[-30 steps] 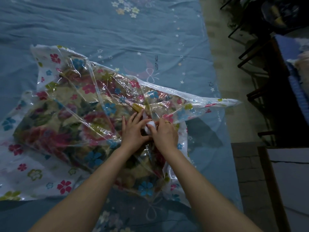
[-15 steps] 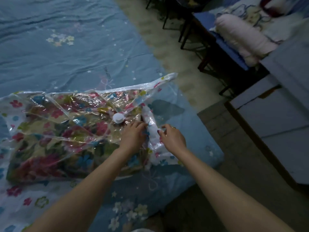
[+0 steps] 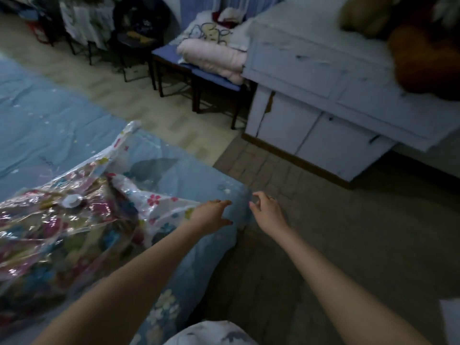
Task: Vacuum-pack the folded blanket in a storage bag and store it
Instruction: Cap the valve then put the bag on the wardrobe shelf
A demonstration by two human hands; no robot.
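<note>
A: Where does the storage bag point(image 3: 82, 220) lie?
B: On the blue bed sheet point(image 3: 49, 125), at the left of the view. It is clear plastic printed with flowers; the folded floral blanket point(image 3: 44, 235) shows through it. A round white valve point(image 3: 71, 200) sits on its upper face. One corner of the bag stands up near the bed's edge.

A: How is the left hand point(image 3: 211, 216) placed?
B: It is over the sheet at the bed's corner, just beside the bag's white flowered edge, fingers relaxed and extended, holding nothing. Contact with the bag cannot be confirmed.

A: And the right hand point(image 3: 267, 211)?
B: Past the bed's corner, above the floor point(image 3: 348, 245), fingers loosely curled, empty, with a ring on one finger.

A: What stands behind?
B: A white cabinet point(image 3: 323, 108) at right; left of it, a pink folded quilt point(image 3: 214, 56) on a blue-topped bench point(image 3: 199, 73).
</note>
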